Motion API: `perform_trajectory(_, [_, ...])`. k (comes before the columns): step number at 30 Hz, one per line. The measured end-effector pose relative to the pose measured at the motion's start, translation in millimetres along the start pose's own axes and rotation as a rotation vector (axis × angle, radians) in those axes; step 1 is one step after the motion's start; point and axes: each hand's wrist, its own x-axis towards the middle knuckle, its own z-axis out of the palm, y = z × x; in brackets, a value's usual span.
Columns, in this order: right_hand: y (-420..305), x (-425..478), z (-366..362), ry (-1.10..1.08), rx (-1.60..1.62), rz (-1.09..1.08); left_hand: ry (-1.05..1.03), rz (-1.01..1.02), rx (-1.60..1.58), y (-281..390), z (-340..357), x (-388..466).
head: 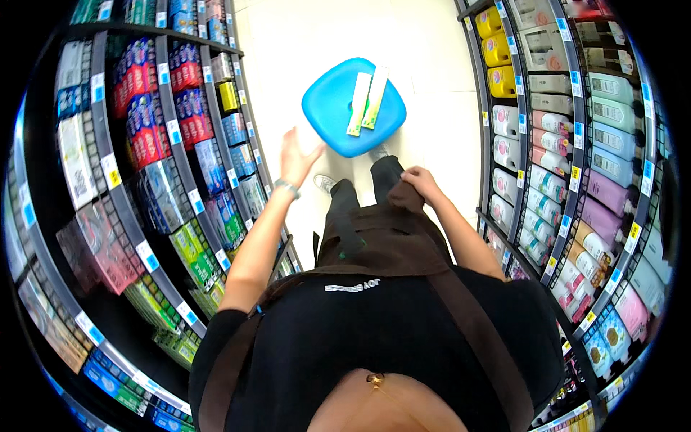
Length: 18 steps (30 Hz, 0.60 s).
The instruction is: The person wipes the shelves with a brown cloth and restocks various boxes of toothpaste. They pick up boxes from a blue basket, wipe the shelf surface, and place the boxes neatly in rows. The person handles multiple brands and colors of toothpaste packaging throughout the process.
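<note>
A blue plastic stool stands on the floor before me, with two long, narrow toothpaste boxes lying side by side on its seat. My left hand is beside the stool's near left edge, fingers apart and holding nothing. Near my right thigh, my right hand has its fingers closed on the bunched-up edge of the brown apron. The apron covers my lap over dark trousers.
Shelves of boxed toothpaste and other packs rise close on the left. On the right, shelves hold yellow jugs and pump bottles. Pale floor tiles run between them. My shoe is near the stool.
</note>
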Motion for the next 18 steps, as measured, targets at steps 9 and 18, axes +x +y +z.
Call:
perform_trajectory(9, [101, -55, -89, 0.247, 0.249, 0.300, -0.134, -0.426, 0.156, 73, 218, 113])
perform_trajectory(18, [48, 1, -92, 0.081, 0.273, 0.043, -0.742, -0.600, -1.039, 55, 81, 81])
